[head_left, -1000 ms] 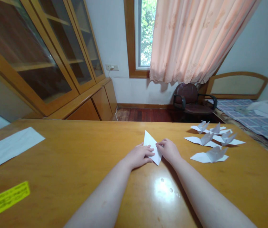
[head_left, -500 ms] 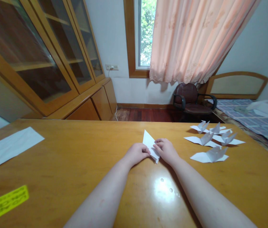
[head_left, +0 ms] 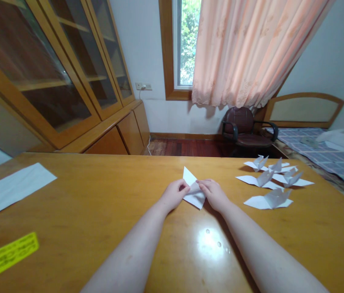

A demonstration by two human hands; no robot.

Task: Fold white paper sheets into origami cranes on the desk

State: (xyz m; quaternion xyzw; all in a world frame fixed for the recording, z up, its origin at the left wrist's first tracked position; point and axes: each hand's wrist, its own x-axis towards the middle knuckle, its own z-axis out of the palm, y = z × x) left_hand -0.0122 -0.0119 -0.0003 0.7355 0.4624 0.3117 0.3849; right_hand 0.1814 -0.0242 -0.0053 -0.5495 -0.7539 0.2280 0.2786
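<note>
Desk [head_left: 105, 203] seen from the head camera: one folded white paper [head_left: 195, 198] lies right of the middle, toward the far edge, between the two hands. From my distant seat I read its far tip as a sharp point, with a flap lifted across its middle and the near part spread flat beneath.

Left hand [head_left: 173, 195]: curled, nearly closed, thumb and forefinger pinching the paper's left side at the flap. Right hand [head_left: 216, 196]: fingers bent and close together, gripping the paper's right side; I cannot tell where its thumb sits.

Far right on the desk, well apart from the hands, I note a cluster of white paper birds [head_left: 268, 201], wings raised. Far left, a white sheet [head_left: 13, 190] lies slantwise. Near left, a yellow label [head_left: 7, 257]; its lettering is too blurred for me to read.

Beyond the desk: glass-fronted cabinet [head_left: 100, 110] at left, pink curtain [head_left: 245, 53], dark red chair [head_left: 240, 119], and at right a bed [head_left: 300, 140] with checked cover.
</note>
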